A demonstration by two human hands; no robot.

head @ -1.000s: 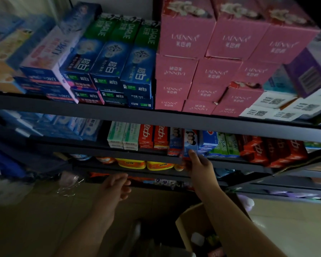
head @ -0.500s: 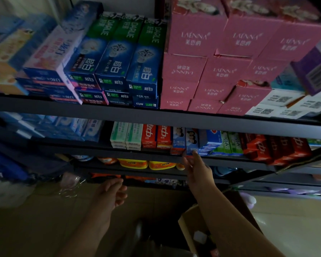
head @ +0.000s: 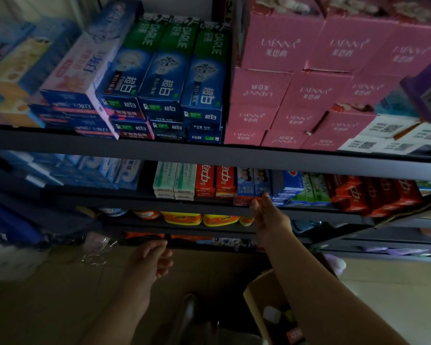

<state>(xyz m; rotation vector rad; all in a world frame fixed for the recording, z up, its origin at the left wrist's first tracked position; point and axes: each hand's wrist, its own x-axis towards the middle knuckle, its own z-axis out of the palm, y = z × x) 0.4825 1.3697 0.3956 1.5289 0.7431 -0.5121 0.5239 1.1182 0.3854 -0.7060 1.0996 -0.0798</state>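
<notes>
Right hand (head: 271,217), grip wide, fingertips at blue box (head: 261,181), left hand (head: 151,260) loose, empty, red boxes (head: 215,179) beside

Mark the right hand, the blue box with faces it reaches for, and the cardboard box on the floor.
right hand (head: 271,219), head view, middle of the hand.
blue box with faces (head: 245,183), head view, its printed front.
cardboard box (head: 255,302), head view, its left outer wall.

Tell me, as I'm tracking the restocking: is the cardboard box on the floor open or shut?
Open: the cardboard box has its top uncovered, with small items visible inside.
</notes>
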